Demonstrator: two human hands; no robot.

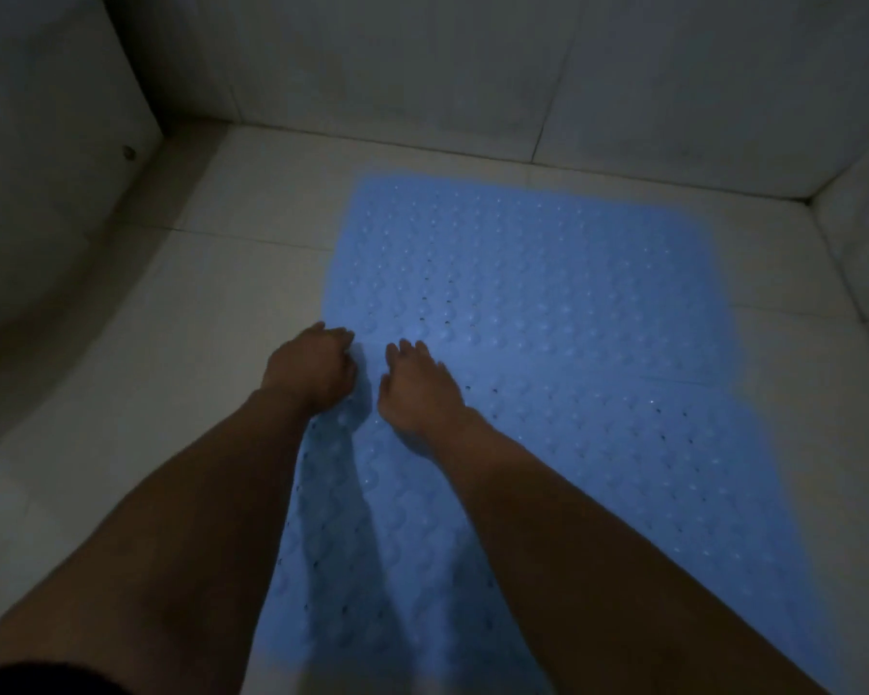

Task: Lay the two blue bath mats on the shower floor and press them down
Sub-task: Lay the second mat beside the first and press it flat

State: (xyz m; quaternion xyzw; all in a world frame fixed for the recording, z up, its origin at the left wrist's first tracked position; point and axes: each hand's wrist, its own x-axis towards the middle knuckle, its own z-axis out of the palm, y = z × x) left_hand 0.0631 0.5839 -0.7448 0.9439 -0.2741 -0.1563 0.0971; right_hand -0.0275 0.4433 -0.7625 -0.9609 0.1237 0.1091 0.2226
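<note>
Two blue bubbled bath mats lie flat on the pale tiled shower floor, meeting along a seam. The far mat (548, 273) reaches toward the back wall. The near mat (648, 469) runs toward me under my arms. My left hand (312, 368) rests at the mats' left edge near the seam, its fingers curled under into a loose fist against the mat. My right hand (420, 388) lies palm down on the mat just beside it, fingers spread and pointing forward. Neither hand holds anything.
Grey tiled walls (472, 67) close the space at the back and right. A curved white tub or basin side (46, 193) rises on the left. Bare floor tiles (222, 268) border the mats on the left and right. The light is dim.
</note>
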